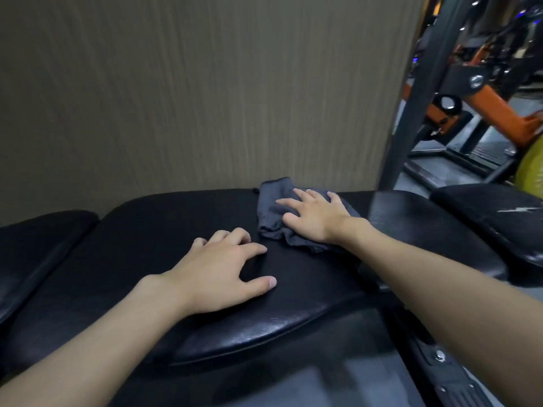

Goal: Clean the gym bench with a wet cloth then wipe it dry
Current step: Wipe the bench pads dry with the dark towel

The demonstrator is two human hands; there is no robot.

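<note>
The black padded gym bench [164,230] runs across the view from left to right, close against a wall. A crumpled dark grey cloth [271,212] lies on the bench's far side, right of centre. My right hand [314,215] presses flat on the cloth with fingers spread and straight. My left hand [223,271] rests on the bare bench pad nearer to me, fingers slightly bent with the tips touching the pad, holding nothing. The two hands lie a short way apart.
A brown panelled wall [191,92] stands right behind the bench. A dark metal upright [423,92] rises at the right. Beyond it are orange and black gym machines [499,110]. Another black pad [496,212] sits at the far right. Grey floor [293,386] shows below.
</note>
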